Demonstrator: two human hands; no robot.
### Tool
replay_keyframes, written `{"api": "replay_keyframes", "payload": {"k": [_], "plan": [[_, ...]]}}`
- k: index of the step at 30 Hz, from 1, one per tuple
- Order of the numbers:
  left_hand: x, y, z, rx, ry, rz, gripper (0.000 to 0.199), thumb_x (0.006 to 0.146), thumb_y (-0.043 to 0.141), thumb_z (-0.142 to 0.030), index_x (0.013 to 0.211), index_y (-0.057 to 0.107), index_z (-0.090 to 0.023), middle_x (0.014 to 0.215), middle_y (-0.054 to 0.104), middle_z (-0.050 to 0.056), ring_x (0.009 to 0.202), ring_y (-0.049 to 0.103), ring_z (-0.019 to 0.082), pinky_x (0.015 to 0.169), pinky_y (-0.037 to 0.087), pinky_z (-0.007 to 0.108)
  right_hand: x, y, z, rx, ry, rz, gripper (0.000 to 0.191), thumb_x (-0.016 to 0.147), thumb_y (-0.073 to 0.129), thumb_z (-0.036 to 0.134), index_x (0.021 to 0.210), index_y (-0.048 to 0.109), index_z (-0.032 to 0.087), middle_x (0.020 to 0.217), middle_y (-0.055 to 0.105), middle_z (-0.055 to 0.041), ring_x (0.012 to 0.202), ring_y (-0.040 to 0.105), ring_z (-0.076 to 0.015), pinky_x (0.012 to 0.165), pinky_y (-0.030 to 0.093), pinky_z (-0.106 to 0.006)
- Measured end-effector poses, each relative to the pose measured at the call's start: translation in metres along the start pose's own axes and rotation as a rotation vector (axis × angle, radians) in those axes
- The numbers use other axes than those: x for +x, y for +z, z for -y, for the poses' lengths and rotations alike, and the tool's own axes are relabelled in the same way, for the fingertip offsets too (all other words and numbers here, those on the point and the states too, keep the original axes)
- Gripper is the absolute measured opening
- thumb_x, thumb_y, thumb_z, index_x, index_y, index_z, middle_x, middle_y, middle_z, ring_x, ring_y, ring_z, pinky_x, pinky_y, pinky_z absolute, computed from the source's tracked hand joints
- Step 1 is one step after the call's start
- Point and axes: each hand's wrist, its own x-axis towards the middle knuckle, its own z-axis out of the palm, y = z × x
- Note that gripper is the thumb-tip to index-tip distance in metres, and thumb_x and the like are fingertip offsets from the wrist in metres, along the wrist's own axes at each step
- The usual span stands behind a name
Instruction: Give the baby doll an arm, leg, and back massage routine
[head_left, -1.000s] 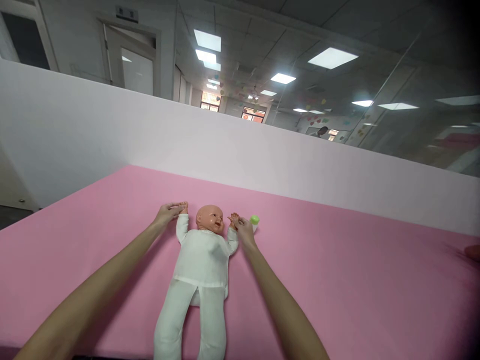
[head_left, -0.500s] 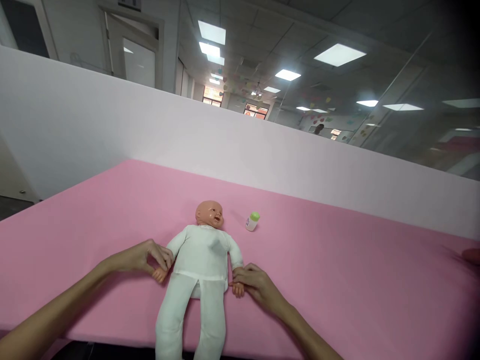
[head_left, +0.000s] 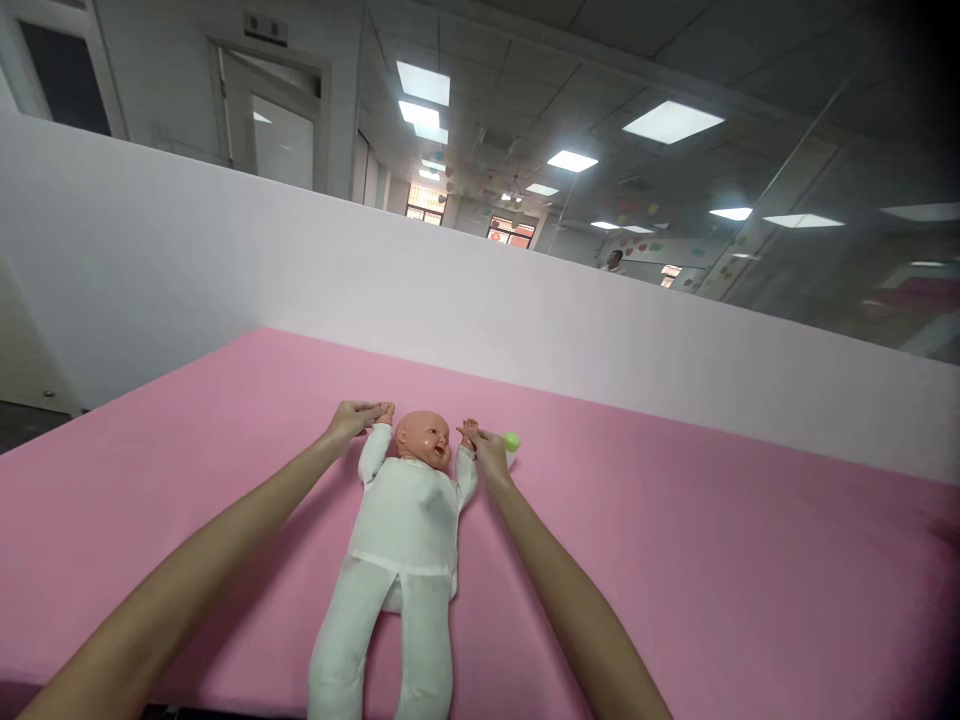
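Note:
A baby doll in white clothes lies on its back, head away from me, on a pink padded surface. Its arms are bent upward on either side of its head. My left hand is closed around the doll's hand at the left of the head. On the other side, my right hand grips the doll's other arm at the wrist, and the small fingers stick out past mine. Just beyond my right hand stands a small bottle with a green cap, its body partly hidden by that hand.
A low white wall borders the far side of the pink surface. Above it show a door, lit ceiling panels and windows. A person's head is visible far off behind the wall.
Both my hands have moved up and away from me, carrying the doll's arms from beside its hips to beside its head. My right hand now partly covers the bottle.

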Motion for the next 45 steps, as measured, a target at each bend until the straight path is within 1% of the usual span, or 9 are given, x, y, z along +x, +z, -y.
{"api": "replay_keyframes", "payload": {"k": [3, 7, 15, 21, 24, 28, 35, 41, 45], "plan": [[0.017, 0.010, 0.021, 0.084, -0.151, -0.020, 0.036, 0.055, 0.094, -0.039, 0.054, 0.068, -0.014, 0.051, 0.064, 0.006, 0.052, 0.057, 0.016, 0.049, 0.038, 0.027, 0.010, 0.014, -0.022, -0.030, 0.069, -0.014, 0.036, 0.076, 0.075, 0.049, 0.063, 0.071, 0.016, 0.074, 0.077, -0.0127, 0.083, 0.073, -0.0279, 0.070, 0.054, -0.032], [0.022, 0.010, 0.039, 0.157, -0.241, -0.031, 0.038, 0.050, 0.096, -0.031, 0.046, 0.062, -0.015, 0.037, 0.049, 0.000, 0.039, 0.041, 0.012, 0.043, 0.027, 0.028, 0.009, 0.021, -0.036, -0.051, 0.119, -0.016, 0.034, 0.074, 0.077, 0.045, 0.058, 0.065, 0.018, 0.059, 0.070, -0.0075, 0.073, 0.071, -0.0267, 0.060, 0.051, -0.030], [-0.005, -0.032, 0.013, 0.043, 0.028, 0.039, 0.054, 0.064, 0.091, -0.055, 0.102, 0.081, -0.016, 0.099, 0.079, 0.011, 0.085, 0.070, 0.022, 0.065, 0.049, 0.026, -0.013, -0.015, -0.006, 0.003, 0.040, 0.071, 0.044, 0.078, 0.076, 0.056, 0.091, 0.076, 0.015, 0.108, 0.079, -0.0149, 0.103, 0.071, -0.0291, 0.081, 0.055, -0.034], [-0.066, -0.083, 0.006, 0.105, 0.304, 0.547, 0.032, 0.075, 0.089, -0.040, 0.099, 0.083, -0.019, 0.103, 0.080, 0.012, 0.098, 0.072, 0.028, 0.086, 0.057, 0.038, -0.086, -0.074, 0.022, -0.193, -0.208, 0.516, 0.032, 0.091, 0.073, 0.047, 0.110, 0.075, 0.022, 0.113, 0.075, -0.0088, 0.103, 0.067, -0.0252, 0.089, 0.052, -0.035], [-0.096, -0.088, 0.014, 0.221, 0.344, 0.843, 0.019, 0.077, 0.089, -0.034, 0.092, 0.085, -0.022, 0.102, 0.079, 0.010, 0.100, 0.072, 0.027, 0.091, 0.056, 0.038, -0.116, -0.088, 0.023, -0.332, -0.276, 0.752, 0.019, 0.095, 0.071, 0.037, 0.108, 0.076, 0.025, 0.108, 0.075, -0.0061, 0.101, 0.066, -0.0240, 0.094, 0.049, -0.037], [-0.114, -0.081, 0.029, 0.341, 0.364, 0.958, 0.014, 0.080, 0.088, -0.033, 0.091, 0.086, -0.026, 0.102, 0.078, 0.009, 0.100, 0.070, 0.027, 0.092, 0.056, 0.036, -0.130, -0.091, 0.008, -0.449, -0.359, 0.912, 0.014, 0.097, 0.069, 0.029, 0.106, 0.079, 0.028, 0.108, 0.076, -0.0044, 0.102, 0.066, -0.0232, 0.102, 0.045, -0.039], [-0.115, -0.083, 0.024, 0.302, 0.361, 0.899, 0.016, 0.080, 0.087, -0.037, 0.090, 0.087, -0.025, 0.101, 0.079, 0.010, 0.097, 0.071, 0.028, 0.089, 0.055, 0.038, -0.124, -0.087, 0.010, -0.358, -0.322, 0.846, 0.016, 0.092, 0.074, 0.033, 0.104, 0.081, 0.026, 0.104, 0.077, -0.0056, 0.099, 0.067, -0.0243, 0.095, 0.051, -0.038], [-0.064, -0.060, -0.009, 0.088, 0.267, 0.269, 0.038, 0.078, 0.082, -0.050, 0.104, 0.083, -0.022, 0.104, 0.080, 0.009, 0.095, 0.070, 0.027, 0.078, 0.054, 0.034, -0.060, -0.054, 0.028, -0.104, -0.218, 0.327, 0.038, 0.087, 0.074, 0.051, 0.112, 0.078, 0.022, 0.117, 0.077, -0.0102, 0.107, 0.069, -0.0287, 0.092, 0.055, -0.039], [-0.015, -0.022, -0.015, 0.065, 0.113, 0.099, 0.047, 0.069, 0.082, -0.058, 0.095, 0.081, -0.019, 0.101, 0.079, 0.010, 0.091, 0.069, 0.024, 0.072, 0.050, 0.030, -0.006, -0.019, 0.014, -0.019, -0.034, 0.067, 0.046, 0.078, 0.074, 0.061, 0.087, 0.077, 0.016, 0.106, 0.079, -0.0134, 0.105, 0.071, -0.0318, 0.085, 0.055, -0.037]]}}
